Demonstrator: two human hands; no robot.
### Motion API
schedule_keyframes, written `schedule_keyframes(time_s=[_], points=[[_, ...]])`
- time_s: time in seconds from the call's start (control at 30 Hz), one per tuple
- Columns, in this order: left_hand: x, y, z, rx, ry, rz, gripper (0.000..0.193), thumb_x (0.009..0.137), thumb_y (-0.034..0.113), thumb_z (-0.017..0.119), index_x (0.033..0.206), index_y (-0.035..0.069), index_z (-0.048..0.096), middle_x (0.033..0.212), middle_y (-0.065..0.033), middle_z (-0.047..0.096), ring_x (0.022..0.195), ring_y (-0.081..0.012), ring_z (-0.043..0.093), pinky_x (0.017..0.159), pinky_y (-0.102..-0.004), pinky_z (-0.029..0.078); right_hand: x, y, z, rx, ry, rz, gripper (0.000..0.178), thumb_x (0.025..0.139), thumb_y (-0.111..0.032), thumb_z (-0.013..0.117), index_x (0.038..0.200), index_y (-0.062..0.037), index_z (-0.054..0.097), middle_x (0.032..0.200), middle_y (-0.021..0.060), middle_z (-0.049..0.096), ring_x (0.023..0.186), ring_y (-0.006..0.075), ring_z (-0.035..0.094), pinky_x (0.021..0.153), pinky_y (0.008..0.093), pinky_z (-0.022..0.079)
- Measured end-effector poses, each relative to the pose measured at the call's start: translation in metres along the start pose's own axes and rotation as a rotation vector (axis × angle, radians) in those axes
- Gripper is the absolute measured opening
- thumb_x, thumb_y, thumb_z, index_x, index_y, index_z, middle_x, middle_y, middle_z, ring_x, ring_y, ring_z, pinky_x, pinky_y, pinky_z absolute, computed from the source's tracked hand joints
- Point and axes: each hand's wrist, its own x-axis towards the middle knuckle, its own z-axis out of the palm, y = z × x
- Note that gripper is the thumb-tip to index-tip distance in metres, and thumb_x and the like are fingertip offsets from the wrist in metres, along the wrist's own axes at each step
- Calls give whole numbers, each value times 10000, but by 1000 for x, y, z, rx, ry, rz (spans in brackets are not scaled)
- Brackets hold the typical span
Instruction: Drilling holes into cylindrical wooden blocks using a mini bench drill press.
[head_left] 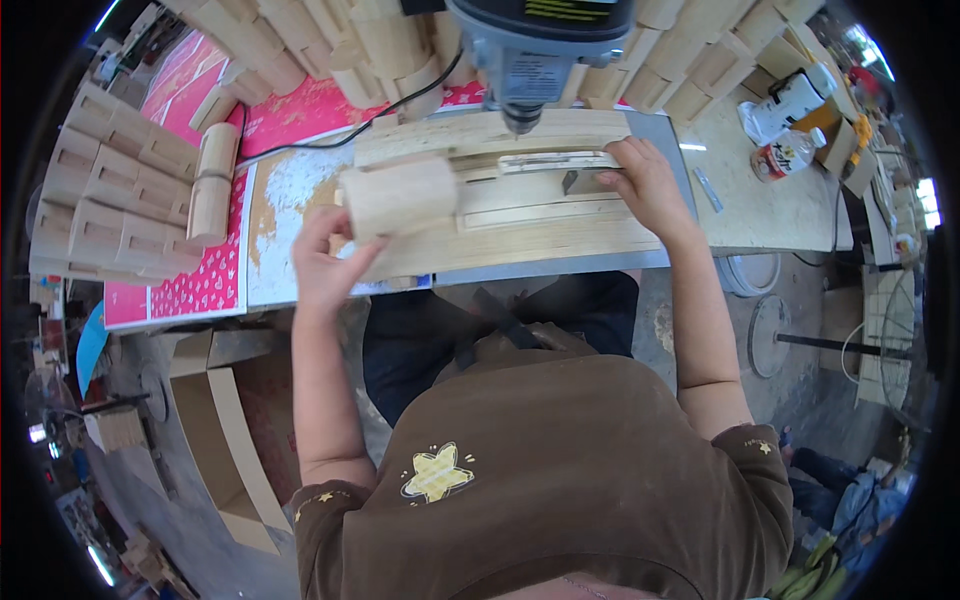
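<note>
In the head view, I have the left hand (330,262) pinching a wooden block (400,195) between thumb and fingers, at its left end and lower edge. The block is rounded, pale and a little blurred on my feed; it lies sideways over the left part of a jig (540,238) of light wood. I can't tell whether it touches the jig underneath.

The right hand (650,185) is at the jig's right side, fingers bent over the right end of a white strip (555,162). I can't tell from here whether thumb and fingers are pressed together on it. A small dark tab (570,182) stands just beside the thumb.

Above the strip I see a drill (540,50), its chuck (522,117) pointing down behind the jig's middle. A black cord (405,100) curves off to its left. More blocks stand in rows at the left (130,205) and along the back. On the table's right side I make out a bottle (788,154); an open carton (225,415) sits on the floor, lower left.
</note>
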Motion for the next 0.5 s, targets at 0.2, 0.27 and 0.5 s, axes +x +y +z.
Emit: schedule_keyframes(time_s=[0.2, 0.27, 0.5], points=[[4, 38, -19, -628, 213, -730, 286, 777, 244, 699, 796, -34, 635, 671, -44, 610, 548, -76, 535, 470, -207, 388, -2, -31, 7, 51, 10, -32, 236, 734, -140, 670, 918, -40, 562, 859, 94, 558, 846, 298, 509, 743, 390, 413], [2, 35, -14, -608, 160, -764, 297, 774, 256, 703, 787, -34, 637, 657, -49, 606, 519, -82, 529, 446, -209, 381, -1, -35, 7, 59, 7, -49, 241, 730, -133, 672, 919, -32, 561, 862, 98, 560, 844, 300, 508, 744, 388, 416], [8, 33, 28, -552, -37, -836, 346, 747, 320, 730, 733, -7, 621, 598, -23, 560, 460, -71, 471, 441, -203, 363, -5, -32, 7, 56, 2, -71, 239, 730, -125, 668, 920, -29, 559, 883, 102, 559, 851, 304, 504, 750, 390, 419]])
